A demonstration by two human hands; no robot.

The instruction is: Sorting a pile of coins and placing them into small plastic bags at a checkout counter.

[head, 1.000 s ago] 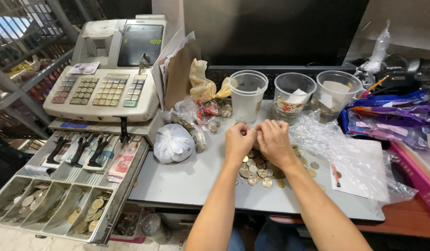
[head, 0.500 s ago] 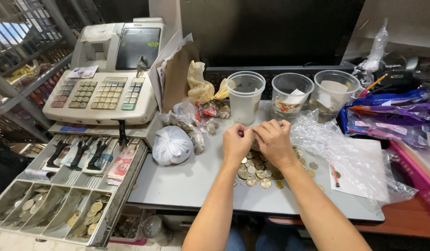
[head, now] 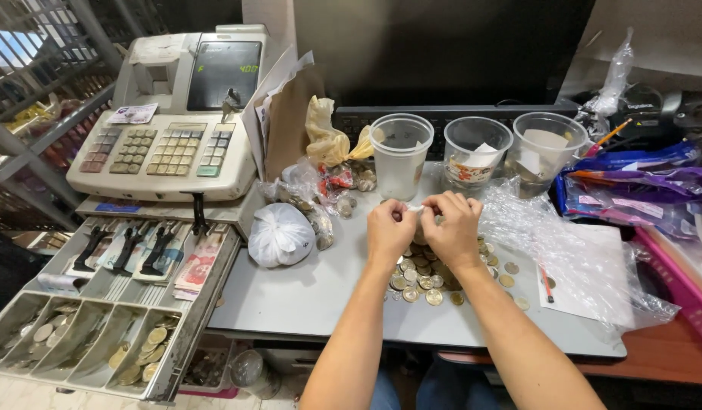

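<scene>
Nearest: open cash drawer at lower left, grey plastic coin wells holding loose coins, clipped banknotes in slots behind. Grey tabletop, smooth and hard.

Centre of table: left hand and right hand close together, fingertips pinched narrow on a small white strip or wrapper bridging both; too small to tell paper from plastic, likely thin, light, easy to tear. Held just above the coin pile, knuckles touching or nearly so.

Coin pile directly under and just in front of hands: small round metal discs, gold and silver tones, hard, smooth, flat. Individually light, together dense and heavy; likely slippery, prone to sliding or rolling on the slick top. Best taken by the edges between thumb and fingertip, or swept together and stacked.

Left of hands: knotted white plastic bag, soft, bulging, probably heavy if filled with coins; knot at top the obvious hold. Small clear bags just behind, crinkly. Right: crumpled clear plastic sheet, limp, glossy, over white paper.

Further back: three clear plastic tubs, thin-walled, round, upright in a row. Beige cash register at far left, hard plastic keys, dark display. Purple glossy packets at far right.
</scene>
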